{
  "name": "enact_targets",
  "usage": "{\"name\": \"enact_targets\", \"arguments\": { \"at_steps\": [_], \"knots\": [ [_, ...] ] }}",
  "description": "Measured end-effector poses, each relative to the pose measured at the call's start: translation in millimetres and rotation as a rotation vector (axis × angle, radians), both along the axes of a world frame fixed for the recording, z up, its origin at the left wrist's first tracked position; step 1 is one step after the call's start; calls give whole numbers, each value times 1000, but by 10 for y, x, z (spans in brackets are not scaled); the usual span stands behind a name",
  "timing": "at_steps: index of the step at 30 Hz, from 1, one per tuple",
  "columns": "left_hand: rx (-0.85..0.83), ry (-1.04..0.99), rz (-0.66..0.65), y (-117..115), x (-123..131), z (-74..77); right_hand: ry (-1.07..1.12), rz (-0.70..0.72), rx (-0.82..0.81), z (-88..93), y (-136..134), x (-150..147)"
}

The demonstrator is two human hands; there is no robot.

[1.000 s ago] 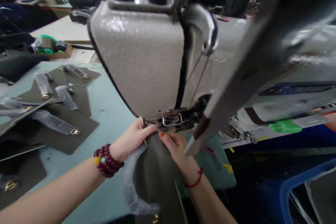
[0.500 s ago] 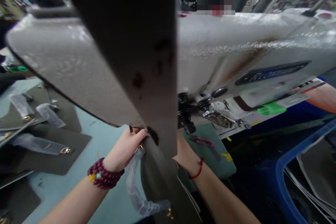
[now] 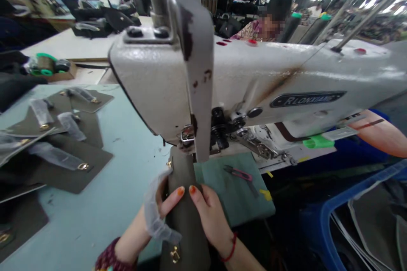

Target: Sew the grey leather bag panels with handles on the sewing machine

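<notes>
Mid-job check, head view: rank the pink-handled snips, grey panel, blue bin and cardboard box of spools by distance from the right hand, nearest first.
1. Grey panel: touching the right hand.
2. Pink-handled snips: just ahead, to its right.
3. Blue bin: farther right.
4. Cardboard box of spools: far left, beyond the machine head.

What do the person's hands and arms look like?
The left hand has an orange-painted thumbnail and maroon beads at the wrist. The right hand has an orange thumbnail too, plus a thin red bracelet. No gloves or sleeves show.
</notes>
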State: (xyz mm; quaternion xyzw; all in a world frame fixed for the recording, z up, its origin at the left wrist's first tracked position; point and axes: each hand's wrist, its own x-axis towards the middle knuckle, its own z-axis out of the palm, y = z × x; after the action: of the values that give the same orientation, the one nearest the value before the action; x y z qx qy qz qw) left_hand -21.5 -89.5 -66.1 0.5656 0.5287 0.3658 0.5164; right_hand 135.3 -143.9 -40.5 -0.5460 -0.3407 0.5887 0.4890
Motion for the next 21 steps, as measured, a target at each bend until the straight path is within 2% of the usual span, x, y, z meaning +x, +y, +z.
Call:
{"name": "enact_targets", "arguments": {
  "at_steps": [4, 7, 9, 13, 17, 21],
  "knots": [
    [-341, -273, -76, 3, 239, 285, -330, -47, 110, 120, -52, -31],
    [-472, -358, -20, -39, 281, 369, -370, -40, 119, 187, -81, 0],
    [-429, -317, 32, -53, 263, 350, -352, -37, 123, 201, -91, 14],
    [-300, -207, 57, -13, 235, 312, -334, -24, 114, 185, -72, 18],
    [-278, -229, 99, 75, 272, 402, -358, -22, 62, 143, -11, 14],
    [-187, -228, 88, 207, 301, 482, -364, -28, 41, 91, 80, 7]
  ]
}}
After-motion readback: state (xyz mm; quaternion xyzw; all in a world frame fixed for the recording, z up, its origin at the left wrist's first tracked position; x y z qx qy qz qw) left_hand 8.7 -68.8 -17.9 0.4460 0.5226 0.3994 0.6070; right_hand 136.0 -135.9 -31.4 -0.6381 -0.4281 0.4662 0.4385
